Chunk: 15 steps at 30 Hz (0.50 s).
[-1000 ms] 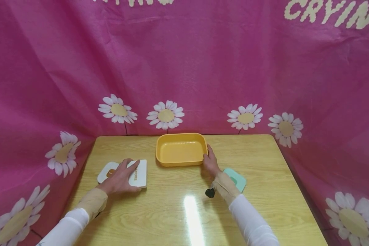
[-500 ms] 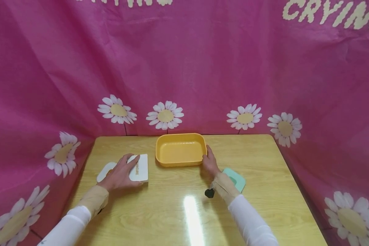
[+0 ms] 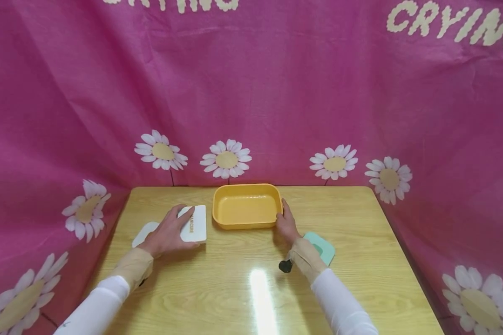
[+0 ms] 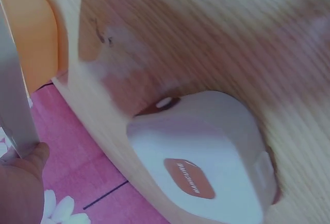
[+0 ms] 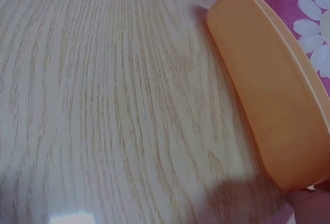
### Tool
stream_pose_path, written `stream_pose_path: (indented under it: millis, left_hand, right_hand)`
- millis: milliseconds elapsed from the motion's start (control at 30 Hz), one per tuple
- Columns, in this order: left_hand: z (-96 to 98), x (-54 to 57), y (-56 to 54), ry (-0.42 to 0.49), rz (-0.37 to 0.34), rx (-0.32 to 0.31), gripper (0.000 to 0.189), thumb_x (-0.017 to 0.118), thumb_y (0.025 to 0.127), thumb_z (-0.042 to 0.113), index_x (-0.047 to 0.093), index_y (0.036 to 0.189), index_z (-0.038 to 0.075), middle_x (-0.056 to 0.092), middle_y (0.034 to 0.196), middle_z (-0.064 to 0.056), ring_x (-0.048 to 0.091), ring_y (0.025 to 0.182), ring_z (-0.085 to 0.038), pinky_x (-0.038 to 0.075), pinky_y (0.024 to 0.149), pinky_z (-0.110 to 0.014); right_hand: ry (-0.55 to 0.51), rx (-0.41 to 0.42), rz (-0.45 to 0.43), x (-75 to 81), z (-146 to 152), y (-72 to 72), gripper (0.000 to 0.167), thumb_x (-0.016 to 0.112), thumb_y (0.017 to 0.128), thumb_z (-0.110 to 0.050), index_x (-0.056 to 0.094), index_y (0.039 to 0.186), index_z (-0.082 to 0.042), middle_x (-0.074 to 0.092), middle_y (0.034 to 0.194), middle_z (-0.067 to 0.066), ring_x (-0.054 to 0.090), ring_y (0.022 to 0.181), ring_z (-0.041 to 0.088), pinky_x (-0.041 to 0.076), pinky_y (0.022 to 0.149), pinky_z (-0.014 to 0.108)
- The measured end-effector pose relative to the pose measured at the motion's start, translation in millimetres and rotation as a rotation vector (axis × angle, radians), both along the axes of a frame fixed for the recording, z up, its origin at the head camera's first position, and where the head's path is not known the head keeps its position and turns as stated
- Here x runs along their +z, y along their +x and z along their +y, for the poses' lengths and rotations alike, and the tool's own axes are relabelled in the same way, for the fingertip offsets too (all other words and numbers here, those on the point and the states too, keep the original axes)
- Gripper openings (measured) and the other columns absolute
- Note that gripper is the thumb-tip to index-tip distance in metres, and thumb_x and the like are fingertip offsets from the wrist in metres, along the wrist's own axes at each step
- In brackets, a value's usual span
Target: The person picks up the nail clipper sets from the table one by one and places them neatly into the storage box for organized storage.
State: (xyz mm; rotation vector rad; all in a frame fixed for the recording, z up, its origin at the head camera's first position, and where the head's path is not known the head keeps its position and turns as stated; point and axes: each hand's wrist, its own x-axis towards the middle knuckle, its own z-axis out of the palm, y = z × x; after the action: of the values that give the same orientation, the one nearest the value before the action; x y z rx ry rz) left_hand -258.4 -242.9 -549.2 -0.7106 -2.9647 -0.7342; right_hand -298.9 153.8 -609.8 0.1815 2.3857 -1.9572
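Note:
My left hand point(image 3: 170, 234) grips a flat white box point(image 3: 198, 223) with gold lettering that reads "MANICURE", holding it by opposite edges above the table. In the left wrist view the box shows only as a pale slab point(image 4: 14, 90) at the left edge, fingertips on it. My right hand point(image 3: 287, 224) holds the right end of a yellow rectangular tub point(image 3: 245, 225), thumb at its near corner. The tub stands upright with nothing in it. Behind the left hand a white rounded case point(image 4: 201, 141) with an orange-brown label lies on the table, partly hidden in the head view.
A mint-green rounded square case point(image 3: 326, 249) lies beside the right wrist, partly covered by it. The wooden table point(image 3: 218, 288) ends at the back against a pink curtain point(image 3: 268, 93) with daisies, which also runs along both sides.
The left hand has carried the white box up and slightly right, towards the tub, away from the white case. The right hand and the tub have stayed in place.

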Motion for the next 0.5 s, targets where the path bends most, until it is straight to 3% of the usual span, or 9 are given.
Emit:
stream_pose_path:
  millis: [333,500]
  left_hand:
    - [19.3,4.6,-9.6,0.002,-0.012,-0.04,0.114,0.091,0.071,0.053,0.04,0.162,0.007,0.033,0.159,-0.028,0.039,0.141,-0.045,0.043,0.112,-0.059]
    - [24.9,1.8,-14.5,0.011,0.046,-0.075,0.113,0.092,0.069,0.05,0.043,0.159,0.003,0.037,0.155,-0.031,0.042,0.138,-0.045,0.045,0.11,-0.059]
  right_hand:
    - [0.049,0.007,-0.009,1.8,1.7,-0.4,0.063,0.034,0.107,-0.002,0.014,0.167,0.0,0.016,0.172,0.024,0.016,0.159,0.038,0.015,0.129,0.049]
    - [0.048,0.011,-0.005,2.1,0.8,1.6,0.064,0.034,0.106,-0.002,0.013,0.167,0.001,0.016,0.172,0.024,0.014,0.159,0.037,0.013,0.129,0.049]
